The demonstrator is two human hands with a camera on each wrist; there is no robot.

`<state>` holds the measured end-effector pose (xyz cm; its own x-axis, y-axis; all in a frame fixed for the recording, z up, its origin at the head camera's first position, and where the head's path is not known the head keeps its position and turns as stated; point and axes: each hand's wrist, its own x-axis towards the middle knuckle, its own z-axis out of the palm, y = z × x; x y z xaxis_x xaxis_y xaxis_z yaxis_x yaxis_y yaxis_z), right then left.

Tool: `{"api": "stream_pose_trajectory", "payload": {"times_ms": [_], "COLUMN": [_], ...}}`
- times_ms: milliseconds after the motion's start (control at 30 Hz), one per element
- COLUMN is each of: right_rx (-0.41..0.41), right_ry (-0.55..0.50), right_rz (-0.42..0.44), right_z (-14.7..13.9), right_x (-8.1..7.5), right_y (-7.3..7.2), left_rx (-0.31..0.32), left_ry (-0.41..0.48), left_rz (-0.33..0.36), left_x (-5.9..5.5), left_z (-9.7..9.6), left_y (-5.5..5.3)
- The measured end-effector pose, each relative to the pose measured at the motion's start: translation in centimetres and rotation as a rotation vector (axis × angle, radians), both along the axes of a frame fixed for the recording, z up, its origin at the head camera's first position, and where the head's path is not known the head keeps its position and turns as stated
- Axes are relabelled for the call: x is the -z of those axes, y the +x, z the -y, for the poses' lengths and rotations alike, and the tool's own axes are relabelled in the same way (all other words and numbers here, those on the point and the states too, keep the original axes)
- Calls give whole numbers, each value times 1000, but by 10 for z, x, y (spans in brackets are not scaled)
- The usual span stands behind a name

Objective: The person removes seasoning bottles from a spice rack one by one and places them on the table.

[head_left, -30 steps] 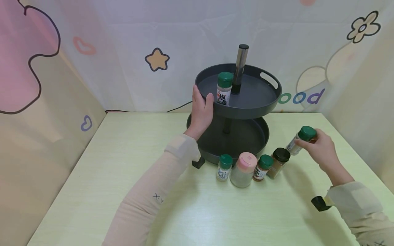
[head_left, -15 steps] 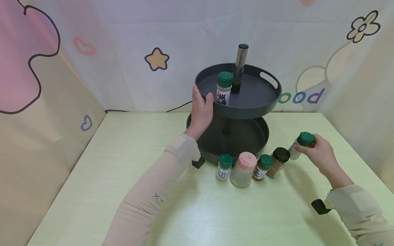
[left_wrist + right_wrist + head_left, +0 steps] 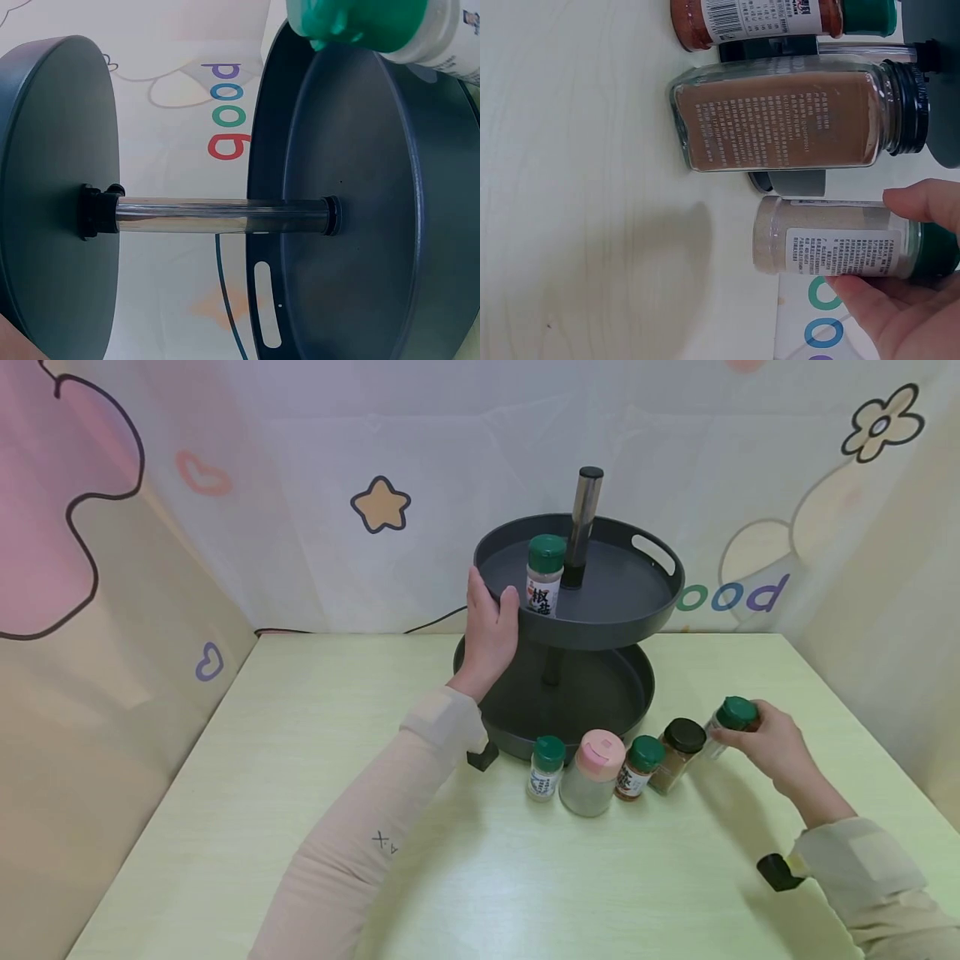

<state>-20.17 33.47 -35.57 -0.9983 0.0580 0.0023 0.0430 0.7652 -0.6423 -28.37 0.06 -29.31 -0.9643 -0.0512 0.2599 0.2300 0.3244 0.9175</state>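
My right hand [image 3: 776, 745] pinches a green-capped spice jar [image 3: 722, 727] between thumb and fingers, just right of a square black-capped spice jar [image 3: 678, 756]. The right wrist view shows pale powder in the held spice jar [image 3: 832, 236], a small gap from the brown-filled jar [image 3: 780, 120]. My left hand [image 3: 491, 631] rests against the left rim of the upper tray of a dark two-tier rack [image 3: 600, 633], fingers and thumb pointing up. Behind its thumb, another green-capped spice jar [image 3: 545, 575] stands on that tray. The left hand is almost wholly out of the left wrist view.
In front of the rack's lower tray [image 3: 570, 710] stand a small green-capped jar [image 3: 546, 768], a pink-capped jar [image 3: 592, 777] and a red-brown spice jar [image 3: 637, 768], in a row with the black-capped one. A metal post [image 3: 585, 518] rises through the rack.
My right hand has lowered the green-capped spice jar and brought it slightly left, closer to the black-capped jar. The left hand has stayed on the upper tray.
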Motion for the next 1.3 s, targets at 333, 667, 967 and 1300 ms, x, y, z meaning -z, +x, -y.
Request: {"api": "stream_pose_trajectory", "payload": {"times_ms": [333,667,967,1300], "right_rx": [-33,-49,-52,-59], "right_ry": [5,-3,-10,1], "right_rz": [36,58,71,82], "right_z": [1,3,4,5], "right_x": [5,9,14,15], "right_y": [1,2,4,5], "left_rx": [-4,-1,-1,-5], "left_ry": [0,10,8,8], "left_rz": [-5,-1,-6,-12], "left_x": [1,0,1,0], "left_z": [0,0,0,0], "left_y": [-1,0,0,1]}}
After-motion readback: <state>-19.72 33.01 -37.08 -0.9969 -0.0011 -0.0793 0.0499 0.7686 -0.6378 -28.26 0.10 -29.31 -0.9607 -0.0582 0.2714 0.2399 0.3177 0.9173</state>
